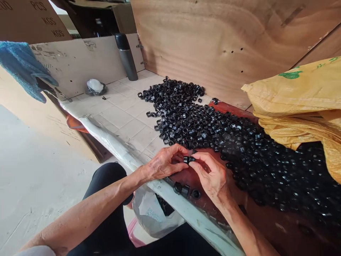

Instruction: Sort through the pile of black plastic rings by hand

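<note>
My left hand (pixel 165 161) pinches a small black ring-shaped plastic part (pixel 185 159) between thumb and forefinger. Facing it, my right hand (pixel 213 174) holds another small black plastic part (pixel 191 159) in its fingertips. The two parts meet end to end; whether they are joined I cannot tell. Just below my hands, several loose black plastic pieces (pixel 183 189) lie near the table's front edge. Behind my fingers spreads a large heap of black ring-shaped parts (pixel 183 113), and to the right a dense pile of black pieces (pixel 282 177) reaches along the red-brown surface.
A dark flask (pixel 127 58) stands at the back left, near a clear bag with something white (pixel 95 86). A blue cloth (pixel 23 67) hangs over the left board. At right lies a yellow woven sack (pixel 295 103). Below the padded edge (pixel 122 154) hangs a white plastic bag (pixel 151 213).
</note>
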Demonstrator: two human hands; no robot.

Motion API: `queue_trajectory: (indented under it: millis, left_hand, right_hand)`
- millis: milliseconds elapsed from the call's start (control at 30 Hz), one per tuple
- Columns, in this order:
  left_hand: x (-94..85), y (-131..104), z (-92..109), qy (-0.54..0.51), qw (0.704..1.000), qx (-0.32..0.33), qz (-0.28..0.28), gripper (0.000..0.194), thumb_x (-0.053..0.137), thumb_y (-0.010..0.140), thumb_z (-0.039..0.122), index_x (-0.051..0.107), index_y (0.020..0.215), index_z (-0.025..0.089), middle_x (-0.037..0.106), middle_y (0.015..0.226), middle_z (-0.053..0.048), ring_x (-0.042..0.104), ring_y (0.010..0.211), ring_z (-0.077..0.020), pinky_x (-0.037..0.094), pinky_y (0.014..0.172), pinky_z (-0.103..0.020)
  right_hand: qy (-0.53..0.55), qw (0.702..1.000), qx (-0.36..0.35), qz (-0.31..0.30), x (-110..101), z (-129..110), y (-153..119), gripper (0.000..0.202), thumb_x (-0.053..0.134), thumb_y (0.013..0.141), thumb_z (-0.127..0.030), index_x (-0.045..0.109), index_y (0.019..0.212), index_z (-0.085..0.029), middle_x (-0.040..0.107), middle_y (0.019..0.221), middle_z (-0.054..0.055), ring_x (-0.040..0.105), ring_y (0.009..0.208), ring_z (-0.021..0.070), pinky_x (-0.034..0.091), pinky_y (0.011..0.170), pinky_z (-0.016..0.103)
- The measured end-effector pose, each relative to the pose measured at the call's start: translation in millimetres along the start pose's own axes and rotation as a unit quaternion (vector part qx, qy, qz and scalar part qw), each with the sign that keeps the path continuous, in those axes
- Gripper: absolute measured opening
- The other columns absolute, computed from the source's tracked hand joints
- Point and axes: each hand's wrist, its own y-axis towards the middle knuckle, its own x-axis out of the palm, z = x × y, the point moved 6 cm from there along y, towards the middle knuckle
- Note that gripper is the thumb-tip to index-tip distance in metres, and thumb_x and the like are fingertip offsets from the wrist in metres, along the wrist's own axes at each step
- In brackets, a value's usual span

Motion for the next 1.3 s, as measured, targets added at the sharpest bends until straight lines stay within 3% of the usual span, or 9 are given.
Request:
queue_trajectory:
  millis: [133, 333, 533, 633, 767, 833, 933, 1133, 1300]
  left_hand:
    - [-2.1, 1, 2, 0.009, 1.000, 0.024, 0.006, 0.026, 0.075, 0.086, 0.029, 0.063, 0.106, 0.017, 0.073, 0.105, -0.007, 0.070, 0.081, -0.0154, 0.057, 0.070, -0.025]
    - [-8.2, 0, 12, 0.097, 0.986, 0.134, 0.027, 0.023, 0.075, 0.089, 0.029, 0.067, 0.107, 0.018, 0.072, 0.110, -0.007, 0.069, 0.099, -0.0186, 0.055, 0.087, -0.030]
    - [-6.8, -1, 12, 0.110, 0.976, 0.186, 0.019, 0.023, 0.074, 0.089, 0.029, 0.066, 0.109, 0.019, 0.072, 0.113, -0.008, 0.069, 0.105, -0.0204, 0.055, 0.092, -0.032]
    - [-5.3, -1, 12, 0.106, 0.976, 0.187, 0.010, 0.024, 0.075, 0.089, 0.028, 0.065, 0.109, 0.018, 0.071, 0.114, -0.009, 0.068, 0.106, -0.0203, 0.055, 0.092, -0.032]
    - [-6.5, -1, 16, 0.095, 0.980, 0.176, 0.016, 0.021, 0.073, 0.090, 0.026, 0.066, 0.107, 0.017, 0.072, 0.108, -0.009, 0.069, 0.098, -0.0179, 0.056, 0.087, -0.029]
    - [-5.3, -2, 18, 0.093, 0.980, 0.178, 0.004, 0.020, 0.073, 0.090, 0.025, 0.066, 0.107, 0.017, 0.072, 0.107, -0.008, 0.069, 0.099, -0.0179, 0.055, 0.087, -0.029]
    - [-4.8, -2, 18, 0.085, 0.983, 0.163, -0.003, 0.020, 0.073, 0.090, 0.025, 0.066, 0.107, 0.017, 0.072, 0.109, -0.008, 0.069, 0.102, -0.0187, 0.055, 0.089, -0.030]
    - [-6.7, -1, 13, 0.051, 0.993, 0.110, 0.009, 0.021, 0.071, 0.091, 0.029, 0.065, 0.107, 0.017, 0.071, 0.112, -0.009, 0.070, 0.097, -0.0180, 0.057, 0.084, -0.029]
    - [-5.6, -1, 13, 0.044, 0.993, 0.108, 0.005, 0.019, 0.070, 0.092, 0.031, 0.065, 0.105, 0.017, 0.071, 0.108, -0.008, 0.070, 0.090, -0.0166, 0.057, 0.078, -0.027]
  right_hand:
    - [0.007, 1.000, -0.005, -0.012, 1, -3, -1, 0.011, 0.065, 0.095, -0.022, 0.068, 0.106, -0.024, 0.070, 0.104, 0.003, 0.067, 0.098, 0.0184, 0.055, 0.088, 0.030]
    - [0.009, 1.000, -0.009, -0.024, 0, -10, -1, 0.015, 0.061, 0.097, -0.022, 0.069, 0.109, -0.024, 0.070, 0.107, 0.007, 0.067, 0.103, 0.0211, 0.055, 0.092, 0.034]
    - [-0.031, 0.999, 0.036, -0.008, 1, -3, -8, 0.031, 0.059, 0.098, -0.030, 0.057, 0.128, -0.023, 0.075, 0.095, 0.005, 0.072, 0.080, 0.0194, 0.059, 0.074, 0.030]
    - [-0.041, 0.998, 0.029, -0.025, 2, -5, -9, 0.030, 0.052, 0.101, -0.029, 0.052, 0.130, -0.022, 0.073, 0.080, 0.001, 0.070, 0.069, 0.0174, 0.056, 0.066, 0.027]
    - [-0.034, 0.997, 0.017, -0.070, 3, -8, -9, 0.027, 0.055, 0.099, -0.029, 0.057, 0.125, -0.023, 0.074, 0.087, 0.002, 0.071, 0.072, 0.0172, 0.055, 0.069, 0.026]
    - [-0.037, 0.996, 0.017, -0.074, 2, -8, -8, 0.015, 0.054, 0.100, -0.030, 0.064, 0.107, -0.023, 0.070, 0.075, 0.000, 0.067, 0.061, 0.0153, 0.052, 0.063, 0.025]
    - [-0.045, 0.996, 0.034, -0.068, 1, -8, -6, 0.034, 0.048, 0.103, -0.035, 0.061, 0.074, -0.022, 0.058, 0.057, -0.002, 0.056, 0.050, 0.0127, 0.043, 0.054, 0.024]
    - [-0.047, 0.993, 0.013, -0.104, 4, -20, -5, 0.042, 0.053, 0.099, -0.040, 0.050, 0.061, -0.021, 0.046, 0.054, -0.003, 0.046, 0.050, 0.0119, 0.033, 0.050, 0.026]
    - [-0.006, 0.997, 0.042, -0.067, -2, -19, -2, 0.023, 0.055, 0.096, -0.040, 0.062, 0.083, -0.021, 0.059, 0.067, -0.001, 0.053, 0.056, 0.0137, 0.041, 0.052, 0.024]
